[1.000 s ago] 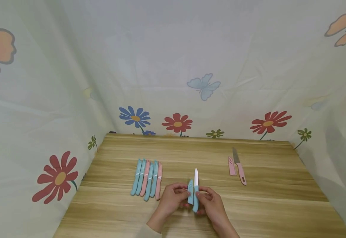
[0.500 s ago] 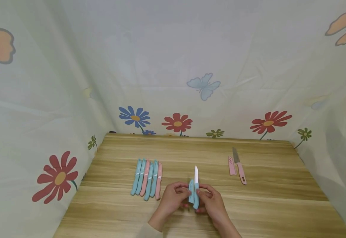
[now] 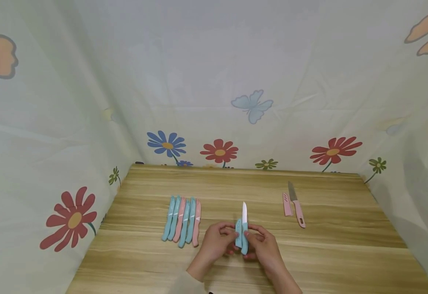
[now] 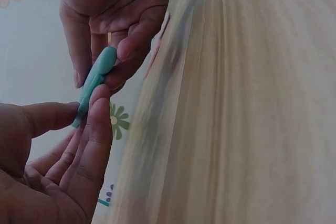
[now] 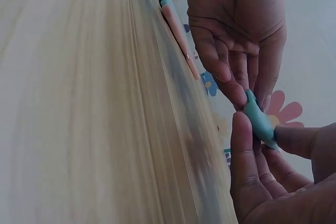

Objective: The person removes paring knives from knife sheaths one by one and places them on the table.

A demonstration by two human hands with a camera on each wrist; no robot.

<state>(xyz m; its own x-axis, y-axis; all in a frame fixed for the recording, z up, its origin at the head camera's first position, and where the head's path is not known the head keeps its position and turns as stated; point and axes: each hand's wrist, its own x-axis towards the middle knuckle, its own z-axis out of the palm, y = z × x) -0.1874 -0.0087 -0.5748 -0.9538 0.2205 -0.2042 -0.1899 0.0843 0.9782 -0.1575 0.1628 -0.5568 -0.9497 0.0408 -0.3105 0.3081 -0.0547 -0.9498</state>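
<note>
In the head view, my left hand (image 3: 215,241) pinches a light blue knife sheath (image 3: 238,233) between thumb and fingers. My right hand (image 3: 267,247) pinches the light blue handle of a small knife (image 3: 245,241), its bare blade pointing away from me. Sheath and knife stand side by side, nearly parallel, above the table. In the left wrist view, the knife handle (image 4: 106,60) is seen end-on, against or very near the sheath (image 4: 86,98). The right wrist view shows the handle (image 5: 258,121) between my right thumb and fingers; the blade is hidden there.
Left of my hands lies a row of several sheathed knives (image 3: 181,222), blue and pink. At the right rests an unsheathed pink knife (image 3: 297,208) beside its pink sheath (image 3: 287,205). The wooden table (image 3: 331,261) meets a flower-printed curtain (image 3: 199,81) at its back edge.
Both hands have shifted slightly away from me and a little right, carrying knife and sheath. The gap between sheath and knife has narrowed. The knives on the table have stayed put.
</note>
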